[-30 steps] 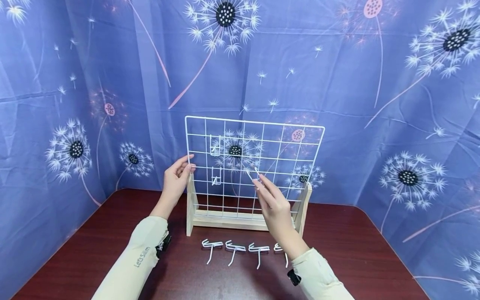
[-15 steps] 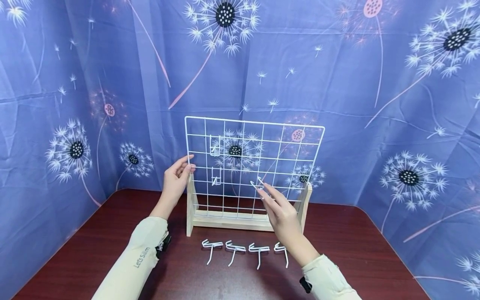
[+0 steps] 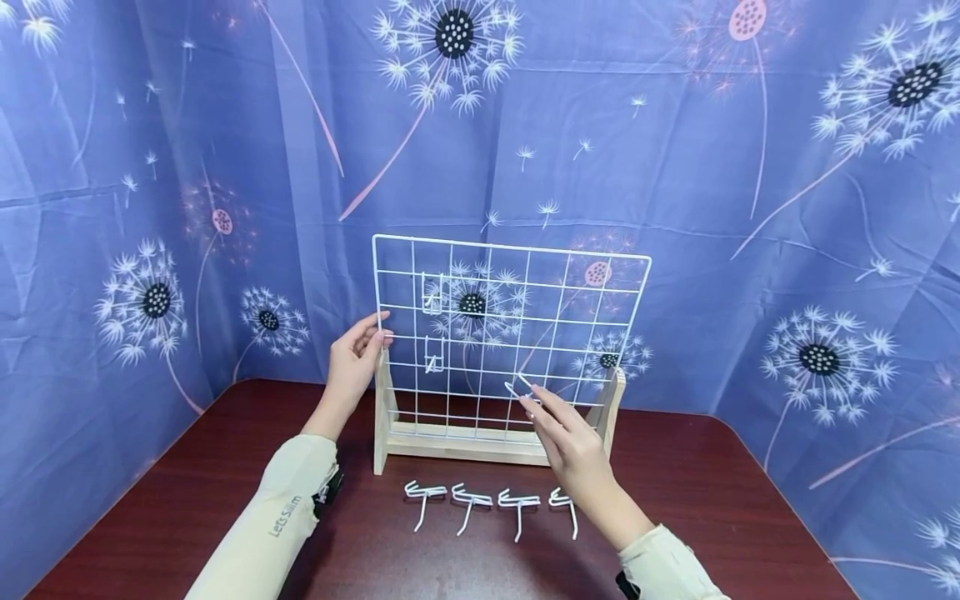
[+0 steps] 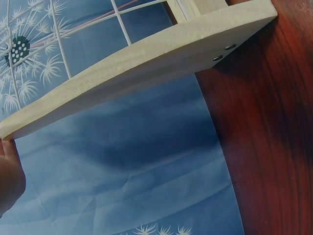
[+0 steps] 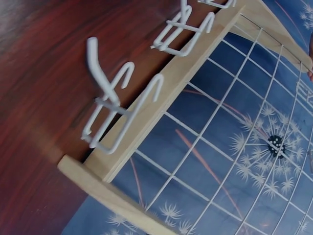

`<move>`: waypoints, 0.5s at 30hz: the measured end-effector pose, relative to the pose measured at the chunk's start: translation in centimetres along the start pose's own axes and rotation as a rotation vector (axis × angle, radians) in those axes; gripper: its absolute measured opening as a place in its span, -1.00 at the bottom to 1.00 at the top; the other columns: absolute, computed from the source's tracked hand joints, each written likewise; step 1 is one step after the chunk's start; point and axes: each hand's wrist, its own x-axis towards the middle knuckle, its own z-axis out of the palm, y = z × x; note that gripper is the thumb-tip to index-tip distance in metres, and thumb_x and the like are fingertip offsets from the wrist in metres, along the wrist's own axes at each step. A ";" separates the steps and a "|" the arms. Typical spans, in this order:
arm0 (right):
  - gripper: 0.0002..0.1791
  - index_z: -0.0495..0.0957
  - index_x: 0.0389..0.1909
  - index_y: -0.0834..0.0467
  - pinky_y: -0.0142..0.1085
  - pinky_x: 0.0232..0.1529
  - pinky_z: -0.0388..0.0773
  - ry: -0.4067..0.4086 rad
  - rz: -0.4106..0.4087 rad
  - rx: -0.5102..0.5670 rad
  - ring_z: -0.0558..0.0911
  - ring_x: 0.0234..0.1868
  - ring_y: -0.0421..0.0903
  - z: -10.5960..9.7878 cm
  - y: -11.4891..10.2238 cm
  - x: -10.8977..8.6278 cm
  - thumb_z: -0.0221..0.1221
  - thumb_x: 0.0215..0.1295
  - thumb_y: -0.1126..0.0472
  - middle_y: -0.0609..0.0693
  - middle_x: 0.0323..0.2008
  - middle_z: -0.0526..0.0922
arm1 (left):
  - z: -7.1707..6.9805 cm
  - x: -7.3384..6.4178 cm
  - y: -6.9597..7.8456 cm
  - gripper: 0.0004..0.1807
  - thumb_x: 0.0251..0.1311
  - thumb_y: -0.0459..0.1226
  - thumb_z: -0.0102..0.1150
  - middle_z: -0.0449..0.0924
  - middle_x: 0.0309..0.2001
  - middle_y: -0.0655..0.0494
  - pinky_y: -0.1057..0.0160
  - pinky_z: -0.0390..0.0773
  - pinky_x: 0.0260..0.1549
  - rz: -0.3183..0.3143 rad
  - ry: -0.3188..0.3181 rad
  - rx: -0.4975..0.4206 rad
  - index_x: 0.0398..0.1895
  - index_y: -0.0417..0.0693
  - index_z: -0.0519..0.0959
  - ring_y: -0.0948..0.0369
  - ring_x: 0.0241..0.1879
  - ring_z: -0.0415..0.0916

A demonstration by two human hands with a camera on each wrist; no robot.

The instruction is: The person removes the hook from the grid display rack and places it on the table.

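Right hand (image 3: pixel 576 446) has a white hook (image 3: pixel 512 390) in a narrow pinch, fronting the wire grid (image 3: pixel 517 343)!
Left hand (image 3: pixel 354 358) grips the grid's edge — two hung hooks (image 3: pixel 433 363) left of the pinch, four loose hooks (image 3: pixel 517 500) below on the table (image 3: pixel 712 508).

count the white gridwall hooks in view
7: two hooks on the wire grid panel, four hooks in a row on the table, one hook held by the right hand. The right arm could hide more.
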 end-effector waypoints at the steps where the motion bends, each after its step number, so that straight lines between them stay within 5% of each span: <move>1: -0.70 0.65 -0.02 0.23 -0.33 0.13 0.53 -0.004 -0.002 0.001 0.65 -0.08 0.13 -0.1 0.0 -0.2 0.02 0.47 0.18 0.22 -0.02 0.64 | 0.0 0.0 0.1 -0.66 0.30 -0.56 0.00 0.54 -0.22 -0.54 0.29 0.66 -0.17 0.000 -0.004 0.001 0.13 -0.47 0.47 0.45 -0.35 0.59; 15: -0.68 0.65 -0.06 0.26 -0.30 0.11 0.55 -0.081 -0.102 -0.009 0.64 -0.08 0.14 -1.7 0.5 -2.2 -0.02 0.49 0.19 0.22 -0.04 0.64 | 0.0 0.1 -0.8 -0.66 0.30 -0.56 0.01 0.57 -0.24 -0.47 0.45 0.64 -0.24 0.017 -0.001 0.000 0.13 -0.45 0.48 0.45 -0.35 0.59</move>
